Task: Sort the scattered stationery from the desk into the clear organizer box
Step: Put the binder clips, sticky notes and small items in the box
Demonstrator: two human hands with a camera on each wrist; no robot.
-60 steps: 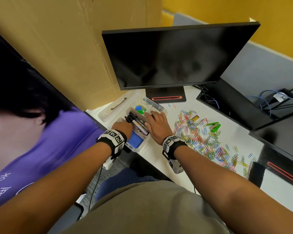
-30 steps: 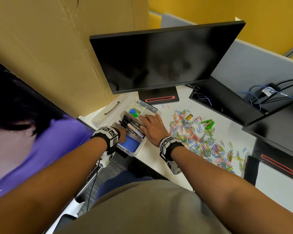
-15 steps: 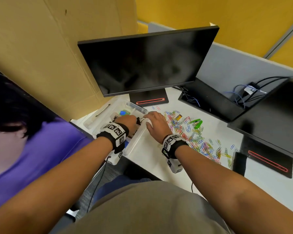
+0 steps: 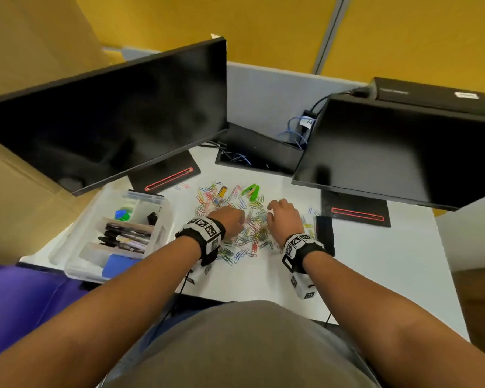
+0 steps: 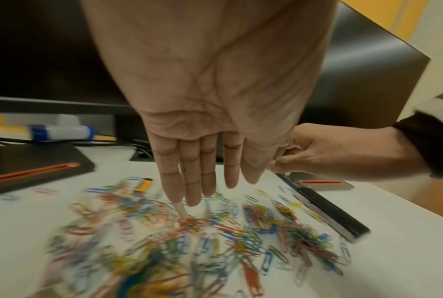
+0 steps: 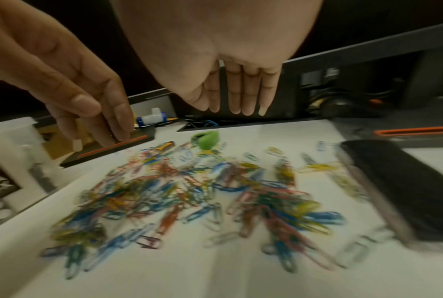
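The clear organizer box [image 4: 163, 219] stands at the desk's left edge; it holds dark pens [image 4: 123, 238], a blue pad and small green and blue pieces. A heap of coloured paper clips [image 4: 249, 233] lies mid-desk, with a green stapler [image 4: 251, 190] and a small yellow-black item [image 4: 222, 191] at its far side. My left hand [image 5: 205, 191] hangs over the heap with straight fingers, one fingertip [image 5: 181, 214] touching the clips. To its right, my right hand [image 6: 235, 108] hovers above the clips [image 6: 189, 191], fingers straight, holding nothing.
Two dark monitors [image 4: 109, 119] [image 4: 403, 152] overhang the back of the desk on black stands with red stripes. A black phone-like slab [image 4: 324, 232] lies just right of the heap. An open cable tray [image 4: 258, 155] sits behind. Cardboard [image 4: 20, 191] stands at the left.
Both hands have left the organizer box and moved right, over the paper clip heap. The head view has swung right, bringing the second monitor into sight.
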